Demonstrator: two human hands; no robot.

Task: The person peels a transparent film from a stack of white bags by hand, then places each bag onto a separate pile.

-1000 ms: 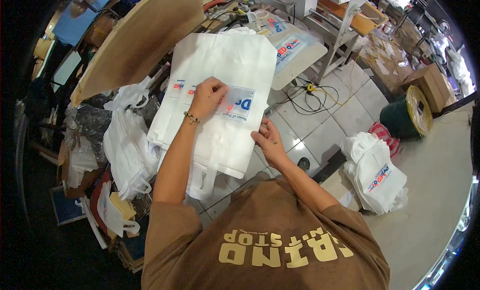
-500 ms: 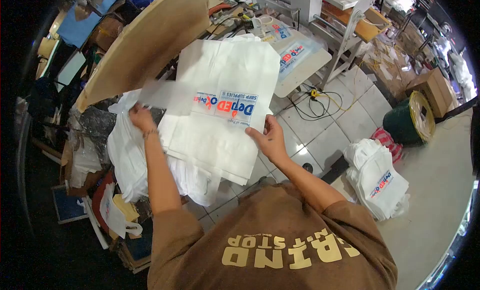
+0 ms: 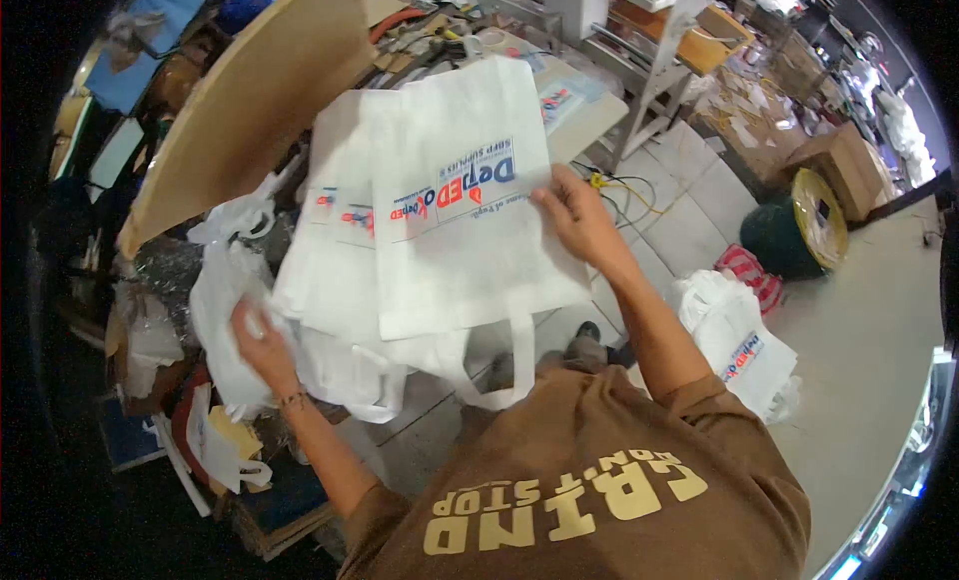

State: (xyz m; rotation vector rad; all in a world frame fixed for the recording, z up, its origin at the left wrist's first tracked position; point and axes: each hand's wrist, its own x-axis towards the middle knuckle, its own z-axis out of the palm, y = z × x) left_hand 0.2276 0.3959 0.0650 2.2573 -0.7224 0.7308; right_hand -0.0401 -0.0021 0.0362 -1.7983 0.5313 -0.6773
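Note:
A white printed tote bag (image 3: 470, 270) hangs by its right edge from my right hand (image 3: 581, 218), thumb on the front face and fingers partly hidden behind. The print is upside down to me, and a handle loop hangs at the near end. Beneath and to its left lies a stack of similar white bags (image 3: 325, 265), partly covered. My left hand (image 3: 260, 342) is smeared by motion beside a pile of white bags (image 3: 225, 290) on the left. Whether its fingers hold anything does not show.
A large curved wooden board (image 3: 250, 100) rises at the upper left. More printed bags (image 3: 734, 335) lie folded at the right, near a dark green bin (image 3: 794, 225). A metal-framed machine (image 3: 649, 80) stands at the back; a yellow cable (image 3: 624, 182) crosses the floor tiles.
My right hand has lifted the top bag and shifted it right, uncovering prints on bags beneath. My left hand has moved down toward me. The blurred pale strip near it is no longer visible.

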